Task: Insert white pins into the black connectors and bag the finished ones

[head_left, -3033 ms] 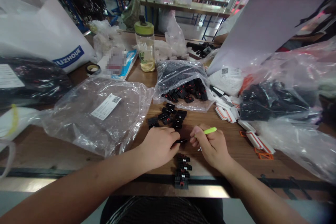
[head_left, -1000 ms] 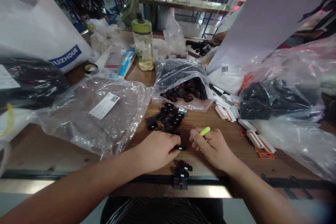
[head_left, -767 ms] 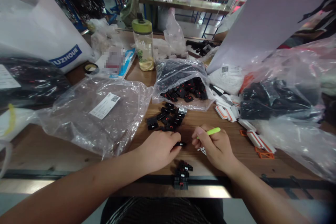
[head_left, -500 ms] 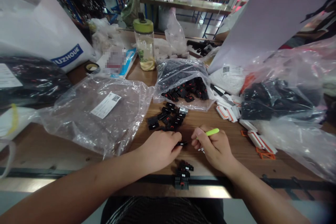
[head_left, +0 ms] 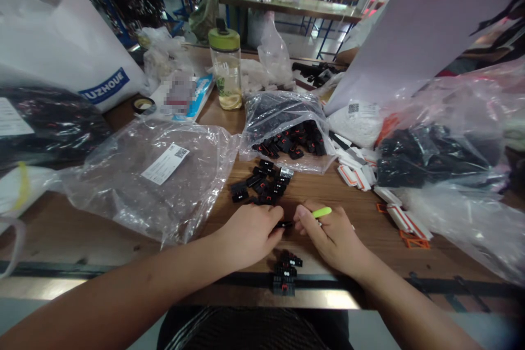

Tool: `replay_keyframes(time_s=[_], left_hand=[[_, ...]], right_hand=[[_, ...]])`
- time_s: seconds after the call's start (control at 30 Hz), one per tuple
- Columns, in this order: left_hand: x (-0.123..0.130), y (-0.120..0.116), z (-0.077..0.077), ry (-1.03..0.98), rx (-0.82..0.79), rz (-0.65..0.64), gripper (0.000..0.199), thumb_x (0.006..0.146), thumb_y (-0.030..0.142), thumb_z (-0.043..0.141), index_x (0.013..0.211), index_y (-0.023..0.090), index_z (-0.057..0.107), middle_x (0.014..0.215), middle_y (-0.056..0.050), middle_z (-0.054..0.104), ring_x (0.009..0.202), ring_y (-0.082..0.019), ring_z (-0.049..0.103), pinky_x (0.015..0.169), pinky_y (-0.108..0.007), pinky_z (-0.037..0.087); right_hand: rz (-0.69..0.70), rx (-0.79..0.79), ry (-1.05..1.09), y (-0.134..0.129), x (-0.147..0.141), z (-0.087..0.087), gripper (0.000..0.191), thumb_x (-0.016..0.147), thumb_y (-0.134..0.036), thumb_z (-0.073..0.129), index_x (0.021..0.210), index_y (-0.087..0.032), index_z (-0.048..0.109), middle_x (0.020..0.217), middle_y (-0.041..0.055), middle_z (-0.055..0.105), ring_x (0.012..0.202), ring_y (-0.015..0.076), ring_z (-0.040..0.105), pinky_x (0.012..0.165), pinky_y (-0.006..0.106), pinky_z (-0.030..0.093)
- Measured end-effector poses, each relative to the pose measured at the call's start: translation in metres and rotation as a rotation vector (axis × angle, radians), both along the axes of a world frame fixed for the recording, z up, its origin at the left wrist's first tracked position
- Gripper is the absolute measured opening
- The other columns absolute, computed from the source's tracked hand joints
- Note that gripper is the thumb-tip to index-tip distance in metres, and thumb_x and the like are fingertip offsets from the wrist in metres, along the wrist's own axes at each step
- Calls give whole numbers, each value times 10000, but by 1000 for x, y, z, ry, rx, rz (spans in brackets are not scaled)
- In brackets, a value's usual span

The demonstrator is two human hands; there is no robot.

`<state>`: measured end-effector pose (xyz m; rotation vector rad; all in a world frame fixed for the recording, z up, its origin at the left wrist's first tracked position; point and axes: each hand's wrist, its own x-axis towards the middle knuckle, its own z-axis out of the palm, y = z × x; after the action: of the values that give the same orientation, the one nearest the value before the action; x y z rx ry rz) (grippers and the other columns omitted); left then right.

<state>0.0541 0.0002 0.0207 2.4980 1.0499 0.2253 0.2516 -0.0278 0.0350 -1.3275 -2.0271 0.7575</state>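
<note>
My left hand point(head_left: 251, 232) is closed on a small black plastic connector point(head_left: 286, 224), pinched between thumb and fingers just above the table. Facing it, my right hand point(head_left: 337, 238) grips a slim tool with a lime-green end point(head_left: 322, 211). The tool's tip is hidden by my fingers, close to the connector, and I cannot tell whether the two touch. Beyond my left hand lies a loose pile of black connectors point(head_left: 264, 181), some with orange-red parts. Another small group of connectors point(head_left: 286, 273) sits at the table's front edge, between my forearms.
An open clear bag of black connectors point(head_left: 287, 112) lies behind the pile. A flattened plastic bag point(head_left: 118, 175) covers the left side. White and orange parts point(head_left: 404, 220) and a filled bag point(head_left: 441, 156) are on the right. A green-lidded bottle point(head_left: 225, 68) stands at the back.
My right hand has moved a little left, bringing the green-ended tool closer to the connector. My left hand and the connector stay in place.
</note>
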Motion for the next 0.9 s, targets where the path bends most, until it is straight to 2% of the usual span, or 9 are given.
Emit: replay_keyframes(time_s=[0.07,0.17,0.27,0.4,0.9], left_hand=[[0,0,1,5,-1,-3,87,908,232,591,868,156,605,804,-48,677,729,-229,660,645,-341,480],[0,0,3,0,-21,-10,87,916,228,586,867,159,604,807,-42,675,725,-221,658,651,-338,480],[1,0,3,0,-25,-3,89,916,230,587,860,164,603,793,-36,671,719,-222,655,653,-342,477],[1,0,2,1,-17,8,86,908,231,591,854,165,602,784,-35,668,714,-219,653,651,-340,473],[1,0,2,-3,-7,8,109,914,234,567,851,155,609,799,-60,683,731,-226,667,651,-334,481]], right_hand=[[21,52,-35,-1,0,1,356,1024,-284,409,736,-186,596,639,9,611,593,123,593,582,255,447],[-23,89,37,-3,1,-3,342,1019,-264,424,747,-186,616,640,3,627,587,114,611,592,244,461],[-100,47,146,-4,3,-9,314,1013,-266,449,776,-193,641,671,-9,651,592,103,638,601,227,483],[-114,1,184,-5,4,-14,302,1006,-279,469,781,-198,654,675,-13,660,601,104,652,587,219,496],[-52,26,27,-5,2,-11,330,1019,-295,419,777,-201,622,663,0,636,602,125,625,584,254,477]])
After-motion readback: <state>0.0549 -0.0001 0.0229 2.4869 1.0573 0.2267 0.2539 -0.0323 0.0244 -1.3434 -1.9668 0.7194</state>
